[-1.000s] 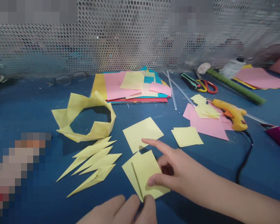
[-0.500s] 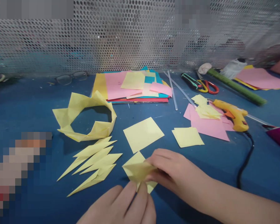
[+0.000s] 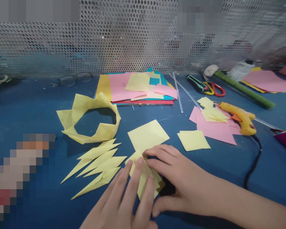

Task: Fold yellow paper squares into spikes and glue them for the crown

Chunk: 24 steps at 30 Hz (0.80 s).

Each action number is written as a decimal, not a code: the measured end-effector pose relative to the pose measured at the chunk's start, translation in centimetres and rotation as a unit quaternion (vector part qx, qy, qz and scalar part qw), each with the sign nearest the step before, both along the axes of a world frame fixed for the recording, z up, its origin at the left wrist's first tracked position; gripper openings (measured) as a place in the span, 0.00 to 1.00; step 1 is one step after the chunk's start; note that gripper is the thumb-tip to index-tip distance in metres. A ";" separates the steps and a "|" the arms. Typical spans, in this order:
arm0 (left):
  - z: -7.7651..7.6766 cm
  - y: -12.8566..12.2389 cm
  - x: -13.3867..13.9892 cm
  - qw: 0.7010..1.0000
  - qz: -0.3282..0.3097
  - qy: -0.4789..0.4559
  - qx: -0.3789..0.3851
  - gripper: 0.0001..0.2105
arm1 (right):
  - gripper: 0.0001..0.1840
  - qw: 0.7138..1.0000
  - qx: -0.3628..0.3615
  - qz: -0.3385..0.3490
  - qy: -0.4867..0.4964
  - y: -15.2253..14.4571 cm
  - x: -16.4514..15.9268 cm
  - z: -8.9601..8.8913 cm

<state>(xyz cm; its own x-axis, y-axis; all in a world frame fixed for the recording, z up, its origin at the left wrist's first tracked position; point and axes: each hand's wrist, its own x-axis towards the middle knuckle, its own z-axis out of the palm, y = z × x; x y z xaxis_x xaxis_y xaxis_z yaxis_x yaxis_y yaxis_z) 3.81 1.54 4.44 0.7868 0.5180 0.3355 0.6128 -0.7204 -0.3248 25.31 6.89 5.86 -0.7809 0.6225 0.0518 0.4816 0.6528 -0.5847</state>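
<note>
Head view. Two bare hands at work on a blue tabletop (image 3: 66,216), toward its near edge. A folded yellow paper (image 3: 145,170) lies near the middle of that edge, on top of another yellow sheet (image 3: 159,190). The left hand (image 3: 124,197) is laid nearly flat, its fingers slightly parted and extended over the folded paper, pressing it down without grasping. The right hand (image 3: 178,178) is loosely curved at the paper's right side, thumb well apart from the fingers; whether its fingertips bear on the paper cannot be told. Just beyond lies a flat yellow square (image 3: 149,135); to its right, a small yellow stack (image 3: 194,140). Toward the left edge are pointed folded pieces (image 3: 107,167) and, behind them, a yellow paper ring (image 3: 85,103). A yellow glue gun (image 3: 246,122) rests toward the right edge, beside pink sheets (image 3: 212,130). Coloured sheets (image 3: 119,86) lie along the far edge, before a perforated screen (image 3: 121,47).
</note>
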 end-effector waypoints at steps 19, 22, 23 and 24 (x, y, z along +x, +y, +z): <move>-1.4 -1.0 0.7 0.996 0.015 -0.067 -0.059 0.16 | 0.31 0.998 0.054 -0.039 -0.012 0.5 -0.1 -1.2; -0.7 -0.6 0.7 0.995 0.014 -0.072 -0.067 0.16 | 0.29 0.997 0.055 -0.047 0.004 0.4 -0.2 -1.5; -0.4 -0.4 0.7 0.994 0.010 -0.066 -0.082 0.15 | 0.28 0.997 0.054 -0.051 0.011 0.3 -0.2 -1.5; -0.1 -0.2 0.6 0.993 0.008 -0.063 -0.097 0.16 | 0.27 0.997 0.055 -0.055 0.017 0.3 -0.3 -1.6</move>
